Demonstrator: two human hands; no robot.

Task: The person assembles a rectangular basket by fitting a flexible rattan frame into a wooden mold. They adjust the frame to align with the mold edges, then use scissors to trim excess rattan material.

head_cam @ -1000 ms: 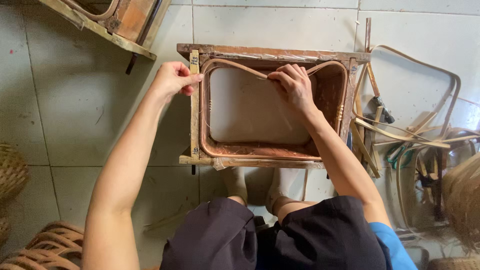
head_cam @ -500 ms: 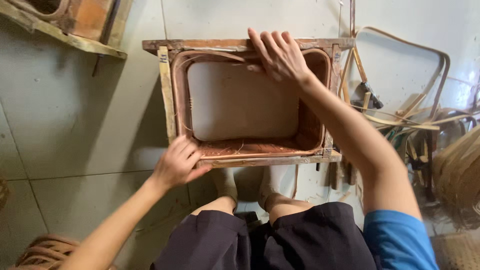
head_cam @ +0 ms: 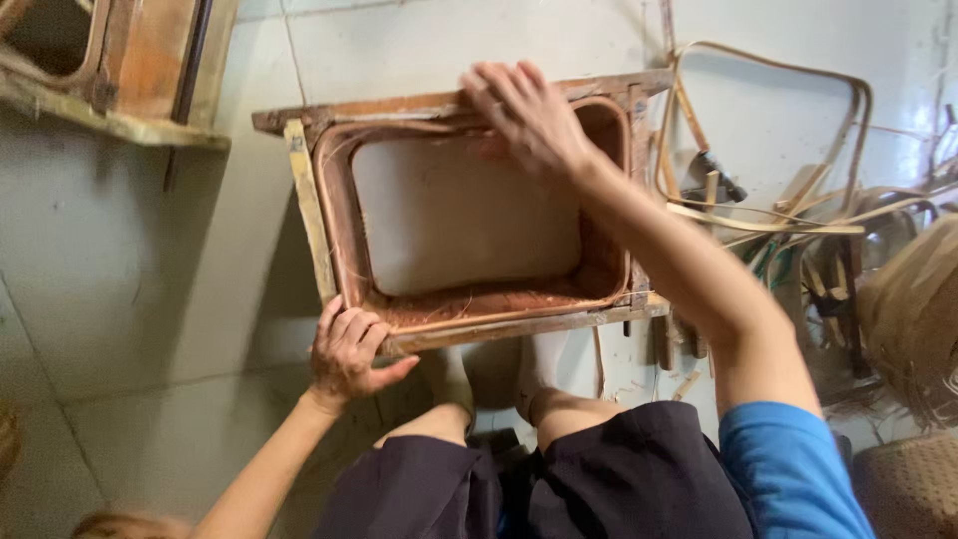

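Looking down from the head view: a rectangular wooden frame mould lying on the tiled floor, just ahead of bare feet and dark shorts. Left hand closed around the near left corner of the frame, fingers curled over the rail, thumb pointing along the front edge. Right hand spread on the far rail, fingers slightly blurred, pressing down rather than clearly clasping; whether it actually grips, cannot tell. Inside the frame, a bent rattan loop hugging the rounded inner edge, reddish-brown and fibrous, with loose strands along the near side.

Probably stiff and moderately heavy, rough timber nailed at the corners, unlikely to flex; best held by opposite rails or corners, away from splintery ends.

To the right, thin bent rattan hoops and strips in a tangle, springy-looking, beside woven baskets. Upper left, another similar wooden mould.
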